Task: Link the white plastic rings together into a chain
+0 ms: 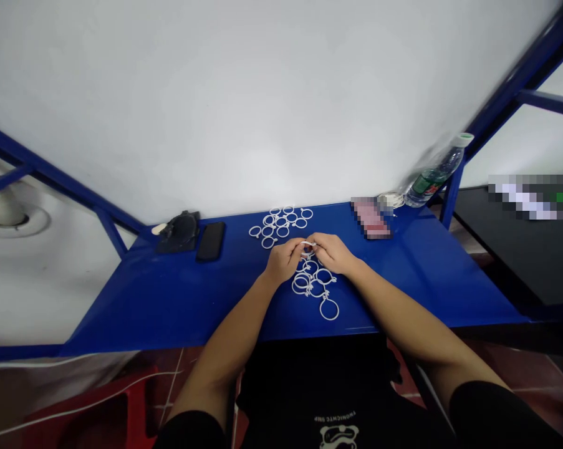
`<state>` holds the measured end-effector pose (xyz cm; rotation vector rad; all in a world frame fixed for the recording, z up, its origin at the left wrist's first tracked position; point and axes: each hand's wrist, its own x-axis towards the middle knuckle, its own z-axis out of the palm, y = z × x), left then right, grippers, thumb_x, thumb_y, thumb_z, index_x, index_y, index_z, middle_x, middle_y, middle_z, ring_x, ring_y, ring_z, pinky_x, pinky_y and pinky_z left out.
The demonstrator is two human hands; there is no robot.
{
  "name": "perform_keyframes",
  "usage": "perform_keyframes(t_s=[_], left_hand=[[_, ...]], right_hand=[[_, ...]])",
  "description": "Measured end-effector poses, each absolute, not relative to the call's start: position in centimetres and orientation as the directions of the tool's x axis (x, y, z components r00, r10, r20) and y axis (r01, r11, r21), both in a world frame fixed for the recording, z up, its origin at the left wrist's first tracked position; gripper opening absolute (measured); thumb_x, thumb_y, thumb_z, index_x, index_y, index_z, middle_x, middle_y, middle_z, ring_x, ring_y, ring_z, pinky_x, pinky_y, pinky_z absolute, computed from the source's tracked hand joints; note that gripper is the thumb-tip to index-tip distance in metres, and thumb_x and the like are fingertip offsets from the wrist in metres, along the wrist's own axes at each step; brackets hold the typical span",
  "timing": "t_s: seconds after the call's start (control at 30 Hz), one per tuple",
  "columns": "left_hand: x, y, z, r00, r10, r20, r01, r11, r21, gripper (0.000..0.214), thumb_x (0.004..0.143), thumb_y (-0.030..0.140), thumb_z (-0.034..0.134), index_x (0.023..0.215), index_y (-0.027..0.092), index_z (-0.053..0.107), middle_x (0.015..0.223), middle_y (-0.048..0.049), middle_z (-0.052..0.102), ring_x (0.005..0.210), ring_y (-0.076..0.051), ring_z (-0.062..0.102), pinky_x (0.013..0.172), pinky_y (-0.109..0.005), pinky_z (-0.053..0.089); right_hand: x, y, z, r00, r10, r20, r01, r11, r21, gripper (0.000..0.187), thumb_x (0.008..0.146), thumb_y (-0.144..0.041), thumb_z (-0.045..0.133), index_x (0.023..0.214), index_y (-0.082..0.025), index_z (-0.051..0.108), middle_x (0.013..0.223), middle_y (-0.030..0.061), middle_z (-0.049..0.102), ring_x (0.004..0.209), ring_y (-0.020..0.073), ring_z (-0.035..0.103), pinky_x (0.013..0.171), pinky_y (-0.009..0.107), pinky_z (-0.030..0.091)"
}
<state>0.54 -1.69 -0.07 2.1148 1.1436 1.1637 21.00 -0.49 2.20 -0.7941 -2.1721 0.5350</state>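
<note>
Both hands meet over the middle of the blue table [178,305], holding one white plastic ring [308,243] between them. My left hand [283,260] pinches its left side with thumb and fingers. On the other side, my right hand [332,252] grips the ring with closed fingers. Just below the hands lies a loose pile of white rings with small clip-like tabs [317,288], and one such ring [329,309] sits nearest the table's front edge. Farther back, a second group of white rings [281,222] lies near the wall. Fingers partly hide the held ring.
To the left are a black phone [211,241] and a crumpled black bag [182,231]. At the right back, a pinkish blurred rectangular item [371,218], a white cable [391,200] and a plastic bottle [434,178] stand or lie near the blue frame [454,187].
</note>
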Motion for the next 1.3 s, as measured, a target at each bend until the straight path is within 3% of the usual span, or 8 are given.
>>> perform_keyframes(t_s=[0.27,0.43,0.5,0.63,0.77,0.9,1.1,1.3], left_hand=[[0.5,-1.5,-0.5,0.382,0.802,0.46,0.497,-0.598,0.629,0.035,0.109,0.037,0.044,0.128,0.019,0.068,0.084,-0.0019,0.079,0.072,-0.015,0.074,0.072,-0.027,0.056],[-1.6,0.4,-0.1,0.367,0.774,0.516,0.583,-0.623,0.521,0.033,0.106,0.036,0.051,0.129,0.02,0.069,0.117,-0.0084,0.077,0.109,-0.022,0.071,0.1,-0.038,0.054],[-3.0,1.3,0.1,0.254,0.843,0.475,0.752,-0.481,0.452,0.029,0.104,0.031,0.053,0.122,0.021,0.073,0.12,-0.0097,0.075,0.115,-0.025,0.067,0.106,-0.042,0.05],[-5.0,2.2,0.2,0.063,0.968,0.243,0.942,-0.138,0.307,0.028,0.097,0.031,0.063,0.12,0.022,0.076,0.119,-0.0125,0.072,0.115,-0.032,0.064,0.1,-0.045,0.05],[-4.9,1.8,0.4,0.06,0.993,0.1,0.969,-0.083,0.235,0.026,0.099,0.031,0.059,0.118,0.024,0.075,0.116,-0.0111,0.072,0.108,-0.029,0.067,0.095,-0.043,0.05],[-4.2,1.3,1.0,0.109,0.988,0.107,0.94,-0.137,0.311,0.021,0.101,0.024,0.054,0.111,0.022,0.072,0.111,-0.009,0.075,0.105,-0.026,0.07,0.093,-0.038,0.05],[-2.9,0.6,1.1,0.044,0.957,0.286,0.688,-0.236,0.686,0.017,0.1,0.024,0.054,0.114,0.023,0.064,0.101,-0.0024,0.08,0.08,-0.017,0.073,0.081,-0.029,0.054],[-1.9,0.3,0.8,0.047,0.93,0.364,0.642,-0.308,0.702,0.022,0.094,0.02,0.059,0.111,0.023,0.073,0.092,-0.0003,0.081,0.067,-0.013,0.069,0.075,-0.027,0.055]], right_hand=[[21.1,0.0,1.5,-0.457,0.702,0.547,0.34,0.706,-0.621,0.025,0.088,-0.012,0.041,0.085,-0.021,0.064,0.08,0.0032,0.07,0.074,0.019,0.066,0.073,0.031,0.051],[21.3,0.3,1.5,-0.39,0.721,0.573,0.471,0.691,-0.549,0.028,0.09,-0.012,0.046,0.102,-0.022,0.07,0.096,0.0063,0.074,0.089,0.0226,0.069,0.083,0.036,0.054],[21.4,0.5,1.6,-0.381,0.713,0.589,0.513,0.693,-0.507,0.033,0.09,-0.011,0.048,0.111,-0.023,0.071,0.108,0.0078,0.076,0.099,0.0247,0.069,0.091,0.04,0.054],[21.4,0.8,1.5,-0.442,0.682,0.582,0.544,0.72,-0.43,0.032,0.089,-0.015,0.056,0.114,-0.022,0.074,0.113,0.0089,0.077,0.102,0.0283,0.068,0.093,0.047,0.052],[21.2,0.8,1.3,-0.479,0.671,0.566,0.526,0.736,-0.428,0.028,0.093,-0.018,0.057,0.115,-0.021,0.074,0.11,0.0085,0.077,0.099,0.0273,0.068,0.091,0.047,0.053],[21.1,0.6,1.5,-0.458,0.676,0.577,0.524,0.73,-0.439,0.024,0.097,-0.021,0.056,0.113,-0.021,0.074,0.105,0.0086,0.078,0.095,0.0259,0.068,0.089,0.045,0.053],[21.1,0.7,1.4,-0.422,0.703,0.572,0.527,0.704,-0.476,0.024,0.097,-0.02,0.057,0.114,-0.022,0.074,0.103,0.0074,0.078,0.092,0.0247,0.067,0.088,0.043,0.054],[21.4,1.0,1.0,-0.41,0.717,0.564,0.545,0.688,-0.479,0.022,0.098,-0.021,0.058,0.113,-0.022,0.073,0.102,0.0071,0.078,0.092,0.0243,0.067,0.087,0.042,0.053]])
